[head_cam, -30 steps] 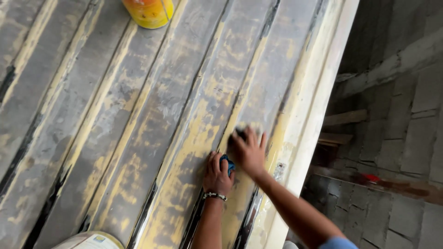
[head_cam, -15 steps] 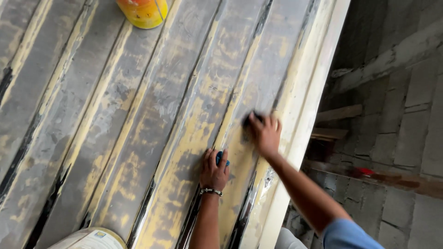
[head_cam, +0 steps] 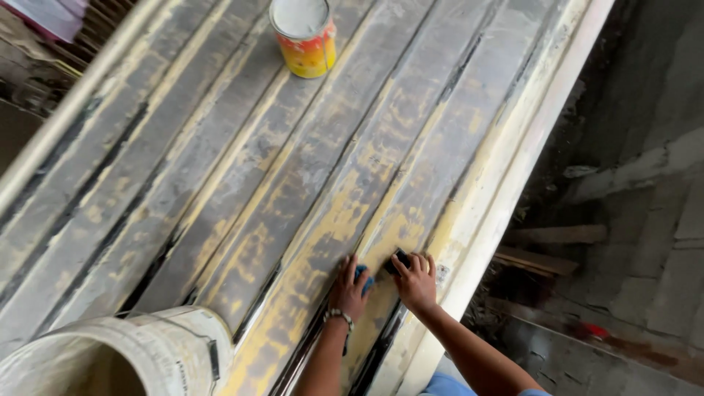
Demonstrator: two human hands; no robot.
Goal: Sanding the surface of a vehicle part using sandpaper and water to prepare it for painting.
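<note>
Paint tin (head_cam: 306, 37): far centre, round, upright on the ribbed worktop (head_cam: 220, 183), yellow-to-red label band, pale lid | Bucket (head_cam: 139, 359): near left corner, round, off-white, open top, small dark label patch on its right wall | Signs, screens: none seen

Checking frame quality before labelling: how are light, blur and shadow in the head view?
Head view: soft daylight, even on the ridged panel, no hard glare; the right side falls into deep shadow, so the floor and planks there read dim. Left hand and right hand are fairly sharp, slight softness at the fingers. The white bucket at the bottom edge is close and cropped; the paint can is clear.
</note>
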